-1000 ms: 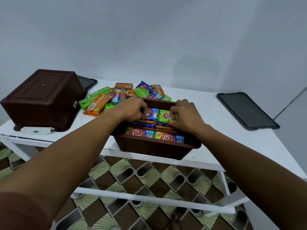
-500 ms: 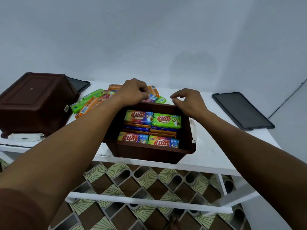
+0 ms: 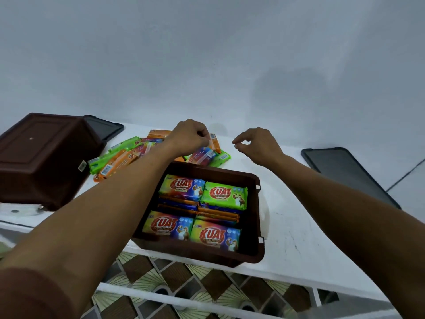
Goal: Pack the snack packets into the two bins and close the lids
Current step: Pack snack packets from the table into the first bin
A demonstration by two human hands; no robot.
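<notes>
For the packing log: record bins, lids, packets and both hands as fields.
open bin: upright at the table edge, packed with packets
second bin: upside down, at left
right lid: flat on the table, off
left lid: behind the second bin, off
loose packets: piled behind the open bin
left hand: over the pile, fingers curled; grip unclear
right hand: in the air, holds nothing

— What's in your open brown bin [image 3: 257, 215]?
— Four flat KUAT packets [image 3: 224, 195] lie face up, two by the far wall and two by the near. Orange-and-blue packets [image 3: 216, 214] stand on edge between them.
— And the rest?
— Your loose packets [image 3: 119, 157], green and orange, lie heaped just behind it. The second bin [image 3: 41, 157] sits upside down at the left. One dark lid [image 3: 345, 173] lies flat at the right, and the other lid [image 3: 103, 127] is behind the upturned bin.
</notes>
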